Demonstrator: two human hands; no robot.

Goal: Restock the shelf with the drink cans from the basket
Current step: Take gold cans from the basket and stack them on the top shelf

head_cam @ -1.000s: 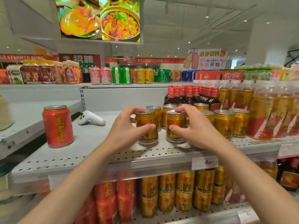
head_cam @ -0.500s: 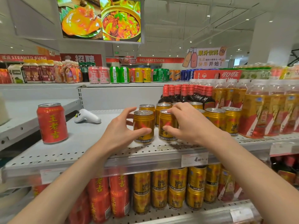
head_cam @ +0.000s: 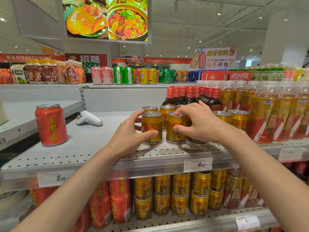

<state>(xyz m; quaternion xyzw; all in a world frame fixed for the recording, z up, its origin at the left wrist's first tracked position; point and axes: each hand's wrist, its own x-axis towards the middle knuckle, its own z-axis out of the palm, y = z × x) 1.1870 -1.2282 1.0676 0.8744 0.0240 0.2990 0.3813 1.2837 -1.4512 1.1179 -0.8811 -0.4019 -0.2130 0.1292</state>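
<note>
Two gold drink cans stand side by side near the front of the grey perforated shelf. My left hand wraps around the left gold can, thumb in front and fingers behind. My right hand grips the right gold can from its right side, fingers over the lid. More gold cans stand in rows behind and to the right. A lone red drink can is upright at the shelf's left end. The basket is out of view.
A white handheld device lies on the shelf between the red can and my hands. Dark red-capped bottles and amber bottles crowd the right side. Stacked red and gold cans fill the lower shelf.
Both hands have stayed on the two front gold cans. The right hand's fingers have shifted up over the lid, and the right can now shows its label facing forward.
</note>
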